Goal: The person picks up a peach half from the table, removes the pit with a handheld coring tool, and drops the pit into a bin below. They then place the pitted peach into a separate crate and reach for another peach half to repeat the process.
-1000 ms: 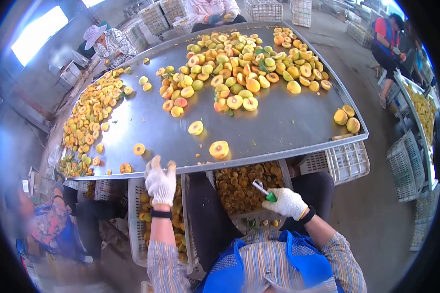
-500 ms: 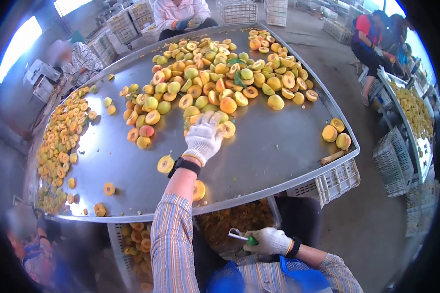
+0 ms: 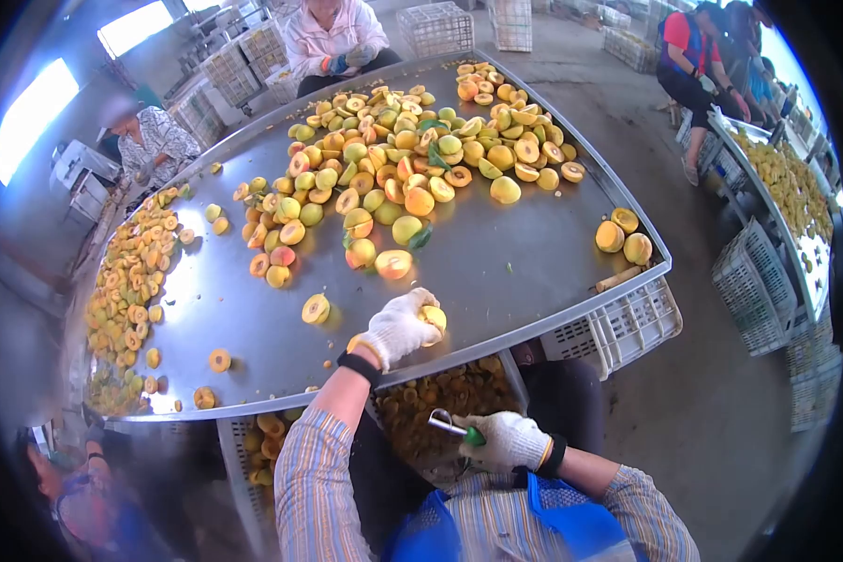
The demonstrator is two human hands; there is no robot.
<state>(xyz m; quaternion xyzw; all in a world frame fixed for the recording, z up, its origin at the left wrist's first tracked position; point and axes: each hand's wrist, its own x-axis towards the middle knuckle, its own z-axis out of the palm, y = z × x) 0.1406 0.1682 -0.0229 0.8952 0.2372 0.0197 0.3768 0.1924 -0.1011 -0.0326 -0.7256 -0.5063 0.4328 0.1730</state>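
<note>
My left hand (image 3: 400, 328), in a white knitted glove, has its fingers wrapped round a yellow peach half (image 3: 432, 321) near the front edge of the metal table (image 3: 496, 281). In my right hand (image 3: 508, 440), also gloved, is a pitting tool (image 3: 456, 428) with a green handle and a metal loop end, held below the table edge. A large pile of halved peaches (image 3: 384, 169) lies beyond my left hand. A single cut half (image 3: 316, 308) rests to its left, and another is partly hidden by my left wrist.
More halves (image 3: 136, 281) cover the table's left side. Three pieces (image 3: 625, 236) sit near a short stick (image 3: 618, 279) at the right corner. Crates (image 3: 628, 328) stand below. A crate of dark pieces (image 3: 440, 398) is between my knees. Co-workers (image 3: 332, 42) sit around.
My left hand has moved from the pile's front edge toward me with a peach half. My right hand, still holding the tool, has shifted slightly up in view. The camera view has tilted slightly.
</note>
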